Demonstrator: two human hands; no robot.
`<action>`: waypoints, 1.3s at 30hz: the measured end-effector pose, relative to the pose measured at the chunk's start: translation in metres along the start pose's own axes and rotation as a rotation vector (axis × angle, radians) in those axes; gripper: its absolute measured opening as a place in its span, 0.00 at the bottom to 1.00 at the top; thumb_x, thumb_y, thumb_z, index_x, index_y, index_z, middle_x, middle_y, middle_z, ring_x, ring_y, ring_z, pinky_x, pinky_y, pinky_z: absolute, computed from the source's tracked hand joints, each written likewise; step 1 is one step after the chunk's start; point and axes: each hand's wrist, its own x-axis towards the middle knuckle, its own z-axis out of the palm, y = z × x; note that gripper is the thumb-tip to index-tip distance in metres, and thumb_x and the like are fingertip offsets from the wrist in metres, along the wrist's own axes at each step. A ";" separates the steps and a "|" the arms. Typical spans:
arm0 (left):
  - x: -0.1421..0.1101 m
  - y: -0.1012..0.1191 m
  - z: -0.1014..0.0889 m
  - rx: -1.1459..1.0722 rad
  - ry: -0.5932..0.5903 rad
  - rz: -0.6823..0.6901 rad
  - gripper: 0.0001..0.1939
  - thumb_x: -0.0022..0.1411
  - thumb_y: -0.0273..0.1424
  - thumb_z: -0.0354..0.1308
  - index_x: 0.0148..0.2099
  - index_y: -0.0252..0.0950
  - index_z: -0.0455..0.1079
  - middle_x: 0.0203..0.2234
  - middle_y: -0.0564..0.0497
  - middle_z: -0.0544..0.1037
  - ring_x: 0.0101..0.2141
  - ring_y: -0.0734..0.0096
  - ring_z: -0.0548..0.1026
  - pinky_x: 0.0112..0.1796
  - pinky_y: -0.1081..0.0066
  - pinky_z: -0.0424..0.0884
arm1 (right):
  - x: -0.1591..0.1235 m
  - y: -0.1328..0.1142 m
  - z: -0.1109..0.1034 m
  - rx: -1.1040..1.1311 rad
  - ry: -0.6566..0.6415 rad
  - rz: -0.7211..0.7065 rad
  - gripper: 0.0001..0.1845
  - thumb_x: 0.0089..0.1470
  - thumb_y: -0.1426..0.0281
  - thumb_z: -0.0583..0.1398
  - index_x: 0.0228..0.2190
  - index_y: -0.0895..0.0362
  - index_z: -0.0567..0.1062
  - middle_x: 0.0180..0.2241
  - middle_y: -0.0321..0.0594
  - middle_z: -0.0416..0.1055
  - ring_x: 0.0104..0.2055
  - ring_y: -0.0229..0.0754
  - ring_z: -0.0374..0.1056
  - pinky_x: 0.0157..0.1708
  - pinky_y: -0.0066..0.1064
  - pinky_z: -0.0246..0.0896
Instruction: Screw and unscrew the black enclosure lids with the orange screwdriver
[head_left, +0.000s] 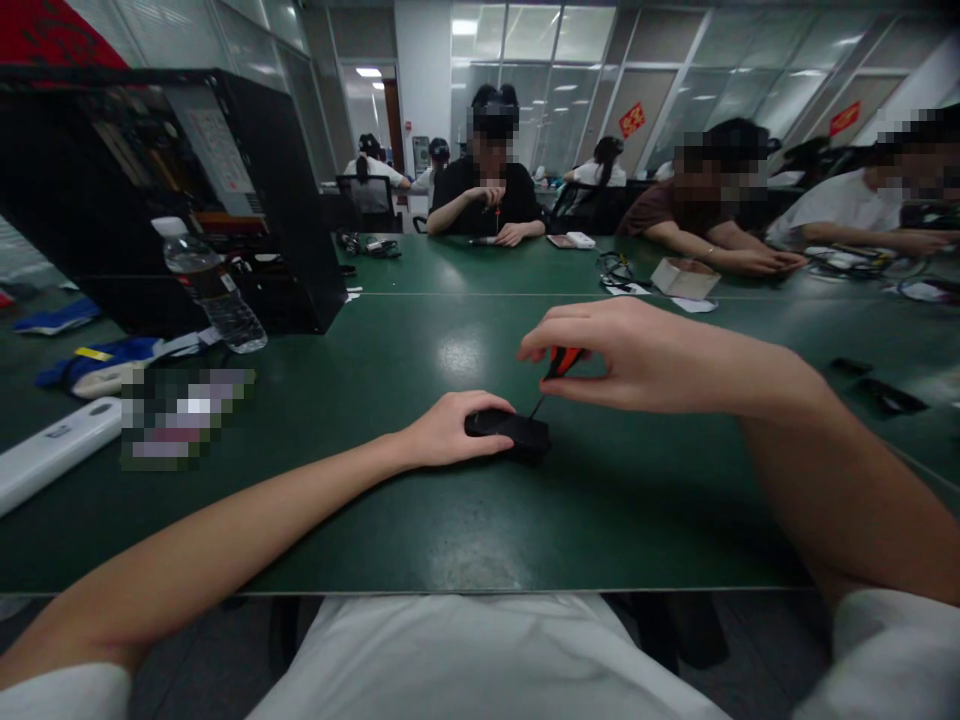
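Holding down black device [517, 432] with left hand [454, 430], partly closed, thumb along near side and fingers over far side at its left end. Pinching red-and-black screwdriver [565, 362] between thumb and bent fingers of right hand [611, 355], raised above the surface [450, 510]. Slanting down and leftward from handle, thin shaft meeting top of device near its right part. Device lying on green surface, around mid-width, closer to near edge than far edge.

Toward left edge of surface: large black open case [289, 220], with clear bottle [215, 290] just in front, leaning in view. Nearer, blue-and-white gloves [112, 365], long white bar [56, 450] and blurred flat item [187, 420]. At right, small dark pieces [891, 397]; farther back, open pale box [684, 278] with cables [615, 268] beside it. Across at far edge, seated person in black [487, 190], holding thin orange tool [497, 217] upright.
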 end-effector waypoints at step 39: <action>-0.002 -0.004 0.003 0.030 0.007 0.032 0.21 0.63 0.41 0.66 0.53 0.34 0.74 0.44 0.45 0.81 0.44 0.61 0.78 0.45 0.67 0.70 | 0.012 -0.005 0.011 0.199 0.088 -0.073 0.10 0.60 0.68 0.57 0.42 0.54 0.76 0.42 0.41 0.77 0.41 0.42 0.73 0.41 0.32 0.67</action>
